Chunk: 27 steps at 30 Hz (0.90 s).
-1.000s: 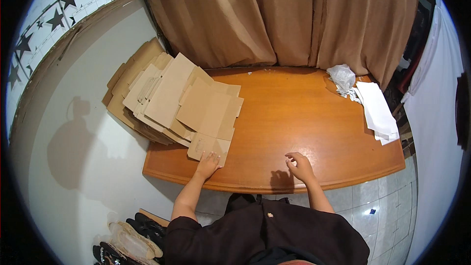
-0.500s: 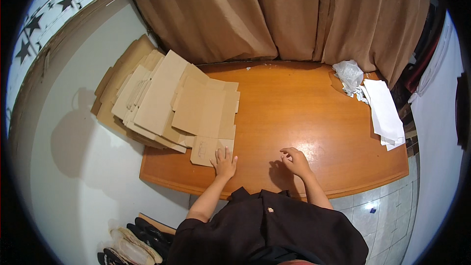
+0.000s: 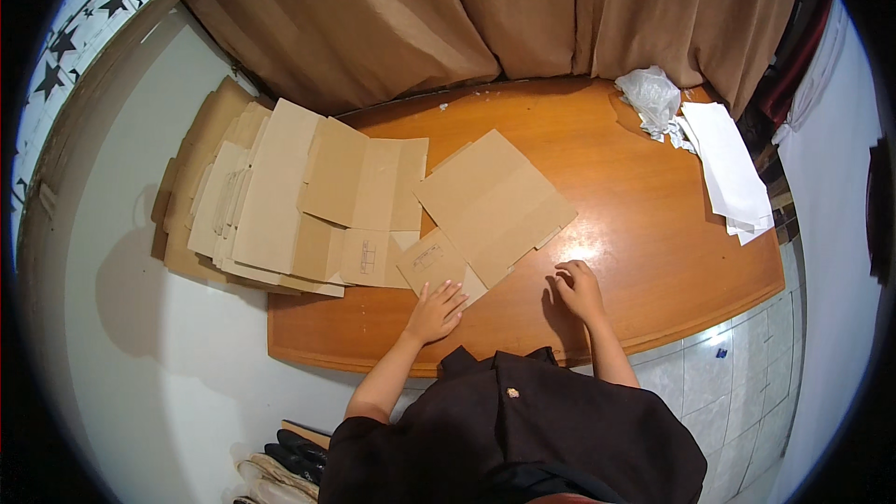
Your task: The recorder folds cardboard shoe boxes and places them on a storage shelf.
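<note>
The glossy orange-brown wooden table (image 3: 653, 224) bore, at its left end beside the pale wall (image 3: 121, 159), an overlapping stack of flattened cardboard cartons (image 3: 271, 187), plain brown with creases and cut flaps. A loose flattened carton (image 3: 490, 191) lay obliquely on the tabletop, immediately right of this stack; its broad, creased panel extended away from the person, a narrower panel formed the near end, and small notches interrupted the right-hand edge. White paper sheets (image 3: 728, 168) and a crumpled translucent plastic bag (image 3: 651, 98) occupied the far right. The two hands were well apart. The left hand (image 3: 437, 313) rested palm down, fingers spread, on the near end of the loose carton. The right hand (image 3: 581, 291) was poised near the table's front edge, fingers loosely curled, its shadow beside it. A dark boxed mark (image 3: 427, 257) appeared on the narrower panel and a similar one on the stack's nearest carton, both too small to make out.
</note>
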Available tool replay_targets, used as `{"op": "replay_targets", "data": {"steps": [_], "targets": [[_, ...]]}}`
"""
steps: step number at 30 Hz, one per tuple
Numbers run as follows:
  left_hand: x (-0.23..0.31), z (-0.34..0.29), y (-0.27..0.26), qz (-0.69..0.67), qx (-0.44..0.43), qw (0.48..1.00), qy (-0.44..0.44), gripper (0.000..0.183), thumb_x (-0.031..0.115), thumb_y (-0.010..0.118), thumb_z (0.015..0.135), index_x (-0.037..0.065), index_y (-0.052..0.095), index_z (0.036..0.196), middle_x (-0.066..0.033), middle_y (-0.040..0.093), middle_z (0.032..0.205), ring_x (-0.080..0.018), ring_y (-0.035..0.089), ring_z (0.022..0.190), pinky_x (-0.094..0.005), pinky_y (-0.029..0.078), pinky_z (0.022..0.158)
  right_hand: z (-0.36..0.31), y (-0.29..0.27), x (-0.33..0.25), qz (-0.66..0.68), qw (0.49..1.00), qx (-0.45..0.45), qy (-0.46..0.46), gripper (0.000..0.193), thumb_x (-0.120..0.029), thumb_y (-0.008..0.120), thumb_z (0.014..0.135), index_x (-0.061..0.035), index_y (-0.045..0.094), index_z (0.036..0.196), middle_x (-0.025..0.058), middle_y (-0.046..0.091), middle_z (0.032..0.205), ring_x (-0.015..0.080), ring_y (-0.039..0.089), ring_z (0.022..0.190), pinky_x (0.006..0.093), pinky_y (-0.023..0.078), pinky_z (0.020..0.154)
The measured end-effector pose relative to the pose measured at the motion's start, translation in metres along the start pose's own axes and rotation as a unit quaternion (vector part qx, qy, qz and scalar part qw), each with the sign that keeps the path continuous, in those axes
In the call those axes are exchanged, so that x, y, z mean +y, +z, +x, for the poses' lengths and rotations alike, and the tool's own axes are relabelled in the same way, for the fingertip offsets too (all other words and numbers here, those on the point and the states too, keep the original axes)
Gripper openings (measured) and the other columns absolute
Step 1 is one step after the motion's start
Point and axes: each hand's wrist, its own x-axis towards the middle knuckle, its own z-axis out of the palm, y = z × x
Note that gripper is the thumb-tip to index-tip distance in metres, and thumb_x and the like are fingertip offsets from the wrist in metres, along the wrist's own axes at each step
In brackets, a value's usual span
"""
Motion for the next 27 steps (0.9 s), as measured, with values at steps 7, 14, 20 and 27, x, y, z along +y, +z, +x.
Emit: {"op": "replay_targets", "data": {"steps": [7, 14, 20, 27], "targets": [[-0.003, 0.003, 0.007, -0.089, 0.254, 0.953, -0.143, 0.066, 0.038, 0.067, 0.075, 0.009, 0.044, 0.130, -0.0164, 0.041, 0.134, -0.0318, 0.034, 0.129, -0.0569, 0.018, 0.105, -0.006, -0.006, 0.022, -0.012, 0.998, 0.034, 0.052, 0.023, -0.012, 0.060, 0.077, -0.0019, 0.064, 0.098, 0.0158, 0.060, 0.094, 0.0287, 0.062, 0.084, 0.0369, 0.050, 0.074], [0.049, 0.067, -0.016, 0.009, 0.159, 0.983, -0.089, 0.079, 0.050, 0.065, 0.075, 0.008, 0.037, 0.136, -0.0194, 0.035, 0.139, -0.0334, 0.027, 0.133, -0.0569, 0.017, 0.106, -0.002, 0.001, 0.009, 0.021, 0.998, 0.014, 0.054, 0.023, -0.012, 0.060, 0.079, -0.0016, 0.063, 0.100, 0.0166, 0.060, 0.099, 0.0276, 0.063, 0.087, 0.0360, 0.050, 0.077], [0.039, 0.083, 0.003, 0.023, 0.064, 0.992, -0.105, 0.077, 0.057, 0.055, 0.081, 0.009, 0.035, 0.139, -0.0193, 0.027, 0.145, -0.0357, 0.023, 0.135, -0.0540, 0.017, 0.107, -0.010, -0.007, 0.002, -0.003, 1.000, 0.006, 0.024, 0.025, -0.010, 0.060, 0.080, -0.0004, 0.062, 0.102, 0.0169, 0.059, 0.099, 0.0278, 0.063, 0.088, 0.0352, 0.050, 0.077], [0.037, 0.079, -0.013, -0.056, 0.066, 0.995, -0.049, 0.056, 0.047, 0.045, 0.090, 0.009, 0.047, 0.131, -0.0166, 0.044, 0.135, -0.0368, 0.039, 0.127, -0.0429, 0.033, 0.102, -0.019, -0.011, 0.017, 0.039, 0.997, 0.015, 0.066, 0.026, -0.009, 0.059, 0.080, 0.0005, 0.061, 0.104, 0.0182, 0.057, 0.100, 0.0287, 0.063, 0.091, 0.0350, 0.051, 0.077]]}}
